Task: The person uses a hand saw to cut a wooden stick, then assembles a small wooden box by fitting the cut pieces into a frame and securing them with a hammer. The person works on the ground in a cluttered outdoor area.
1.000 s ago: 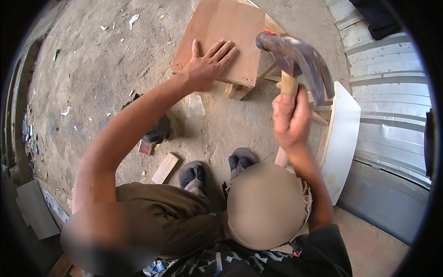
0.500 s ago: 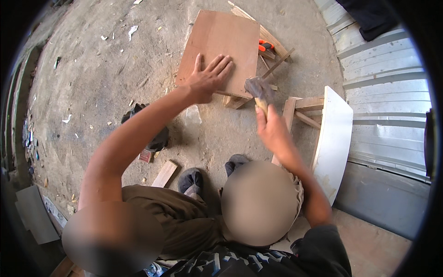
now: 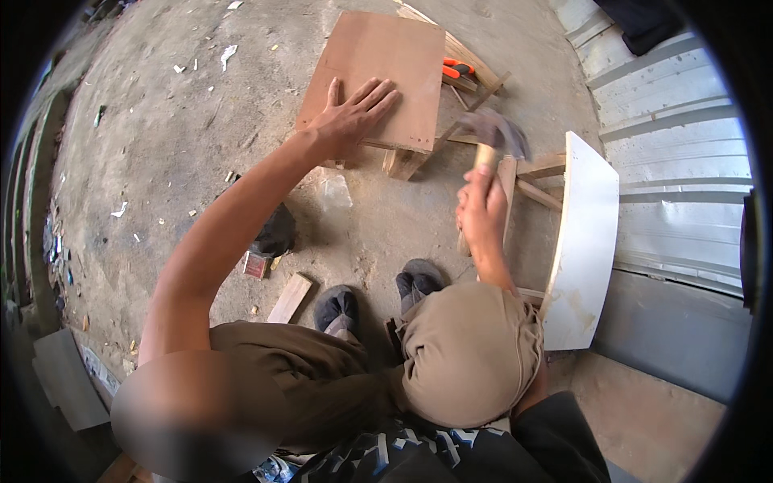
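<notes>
My left hand (image 3: 352, 117) lies flat with fingers spread on a brown wooden board (image 3: 403, 60), near its left edge. Wooden legs (image 3: 400, 163) show beneath the board's near edge, so it looks like the top of a small stool. To the right of the board, my right hand (image 3: 483, 208) grips the wooden handle of a hammer (image 3: 495, 135). The hammer's head is up, apart from the board and smeared by motion. A pair of tools with orange-and-black handles (image 3: 459, 68) rests by the board's right side, partly hidden.
A wooden frame with a white top (image 3: 586, 241) lies on its side at the right, by a corrugated metal wall (image 3: 676, 153). A black bag (image 3: 275, 232), a small red box (image 3: 256, 266) and a wood offcut (image 3: 290, 298) sit on the concrete floor near my feet.
My right hand has moved the hammer up and to the right, away from the board's near right corner, and its head has turned. My left hand stays flat on the board.
</notes>
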